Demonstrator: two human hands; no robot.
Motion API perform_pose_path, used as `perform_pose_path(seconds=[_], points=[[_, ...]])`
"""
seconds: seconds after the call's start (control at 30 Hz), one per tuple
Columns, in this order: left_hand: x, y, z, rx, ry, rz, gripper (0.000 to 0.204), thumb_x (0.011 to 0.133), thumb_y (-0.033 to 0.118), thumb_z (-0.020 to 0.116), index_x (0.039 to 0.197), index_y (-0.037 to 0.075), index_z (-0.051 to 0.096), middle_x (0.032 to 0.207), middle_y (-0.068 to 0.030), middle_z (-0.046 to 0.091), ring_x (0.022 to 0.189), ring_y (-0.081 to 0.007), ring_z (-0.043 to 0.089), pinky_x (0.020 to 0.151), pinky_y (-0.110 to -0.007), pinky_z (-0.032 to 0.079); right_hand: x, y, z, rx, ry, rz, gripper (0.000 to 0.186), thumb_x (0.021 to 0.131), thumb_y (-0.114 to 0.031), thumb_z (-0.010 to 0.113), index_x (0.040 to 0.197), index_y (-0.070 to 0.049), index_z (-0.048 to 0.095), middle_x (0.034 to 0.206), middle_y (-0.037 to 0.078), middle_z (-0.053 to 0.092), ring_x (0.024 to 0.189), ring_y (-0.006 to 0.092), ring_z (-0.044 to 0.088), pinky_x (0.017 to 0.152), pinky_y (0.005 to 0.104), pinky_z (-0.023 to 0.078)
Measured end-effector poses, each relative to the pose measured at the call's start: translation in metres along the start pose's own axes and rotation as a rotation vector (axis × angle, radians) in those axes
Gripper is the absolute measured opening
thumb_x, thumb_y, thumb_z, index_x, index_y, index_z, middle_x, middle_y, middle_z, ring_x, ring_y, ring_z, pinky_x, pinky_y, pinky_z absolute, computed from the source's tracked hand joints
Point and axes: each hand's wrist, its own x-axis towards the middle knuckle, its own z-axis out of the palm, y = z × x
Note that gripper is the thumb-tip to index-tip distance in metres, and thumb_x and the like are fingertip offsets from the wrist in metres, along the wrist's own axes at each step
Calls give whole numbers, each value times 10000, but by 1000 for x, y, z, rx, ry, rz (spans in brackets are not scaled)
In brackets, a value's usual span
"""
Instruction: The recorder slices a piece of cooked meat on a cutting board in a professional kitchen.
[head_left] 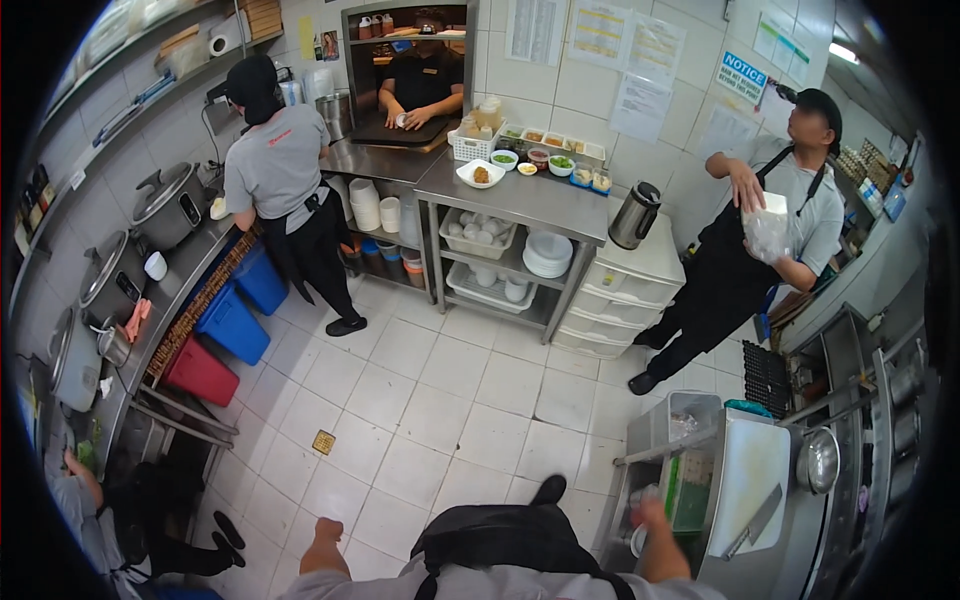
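Observation:
My left hand hangs out over the tiled floor, apart from any object; its fingers are turned away and I cannot make them out. On the other side, my right hand is smeared by motion beside the steel counter's open shelf. Close to it are a white round container and a green-sided bin. Whether the right hand holds anything is hidden by the blur. On the counter top, right of that hand, a knife lies on a white cutting board.
A clear plastic bin stands beyond the cutting board; a steel bowl lies right. Ahead are a steel table with food bowls and a drawer unit. Co-workers stand far left, near left and far right, the last holding a white-wrapped package.

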Motion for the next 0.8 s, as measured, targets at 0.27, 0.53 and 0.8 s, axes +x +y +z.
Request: perform_pose_path(seconds=[0.27,0.53,0.8], points=[[32,180,31,520,301,806,433,859,353,619,1011,-34,741,1145,-302,700,1111,-440,671,971,-494,544,-301,49,50,418,-72,252,296,1006,-252,563,1000,7,707,902,171,746,774,275,743,630,403,572],[-97,358,183,571,19,1213,460,896,340,633,1196,-5,683,1231,-247,690,1138,-381,671,981,-460,542,-431,42,110,388,261,391,276,1020,-207,563,1162,16,641,925,155,729,695,266,726,537,376,561],[-270,325,328,-239,-667,807,567,977,414,660,1411,90,491,1023,-112,701,780,-198,694,644,-369,559,-449,83,127,531,309,7,402,966,-235,691,1257,32,616,1099,205,732,930,288,742,748,370,602]])
